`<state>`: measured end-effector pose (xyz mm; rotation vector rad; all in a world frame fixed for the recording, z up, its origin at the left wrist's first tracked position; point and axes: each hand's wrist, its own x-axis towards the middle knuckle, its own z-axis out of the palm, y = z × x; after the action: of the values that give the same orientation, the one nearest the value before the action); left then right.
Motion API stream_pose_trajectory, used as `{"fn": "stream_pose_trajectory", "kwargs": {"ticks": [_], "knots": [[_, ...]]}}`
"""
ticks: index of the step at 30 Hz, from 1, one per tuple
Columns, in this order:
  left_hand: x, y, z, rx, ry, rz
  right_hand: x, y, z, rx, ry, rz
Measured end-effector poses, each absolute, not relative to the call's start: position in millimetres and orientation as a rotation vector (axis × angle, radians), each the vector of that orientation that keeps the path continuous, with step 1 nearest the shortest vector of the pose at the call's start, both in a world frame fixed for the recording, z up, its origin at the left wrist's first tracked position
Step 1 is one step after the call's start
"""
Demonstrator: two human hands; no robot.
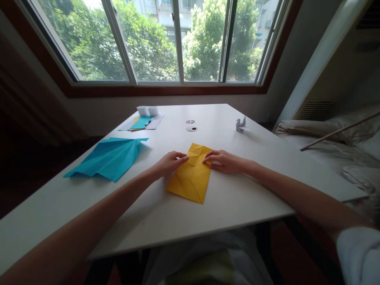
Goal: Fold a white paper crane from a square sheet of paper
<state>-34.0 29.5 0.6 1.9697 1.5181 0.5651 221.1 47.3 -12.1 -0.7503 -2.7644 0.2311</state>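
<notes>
Two hands [170, 163] [225, 161] press creased yellow paper [191, 176].

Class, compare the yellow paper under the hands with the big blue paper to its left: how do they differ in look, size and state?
The yellow paper is smaller; the blue paper is clearly larger. The yellow paper is pressed by the left hand and right hand; the blue paper lies untouched. The yellow paper is roughly rectangular, the blue paper wing-like with a pointed tip. Both are creased and lie on the white table.
</notes>
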Motion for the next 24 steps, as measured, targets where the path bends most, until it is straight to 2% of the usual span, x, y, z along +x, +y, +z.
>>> {"fn": "stream_pose_trajectory", "kwargs": {"ticks": [7, 15, 24], "knots": [[-32.2, 21.1, 14.0, 1.618, 1.263, 0.713, 218.4, 48.0, -15.0, -0.732, -2.735, 0.244], [-22.0, 8.8, 11.1, 1.461, 0.806, 0.69, 206.5, 45.7, -10.3, -0.981, -2.475, 0.618], [-20.1, 11.9, 2.2, 1.349, 0.76, 0.703, 205.6, 40.6, -2.7, -1.018, -2.36, 0.867]]}}
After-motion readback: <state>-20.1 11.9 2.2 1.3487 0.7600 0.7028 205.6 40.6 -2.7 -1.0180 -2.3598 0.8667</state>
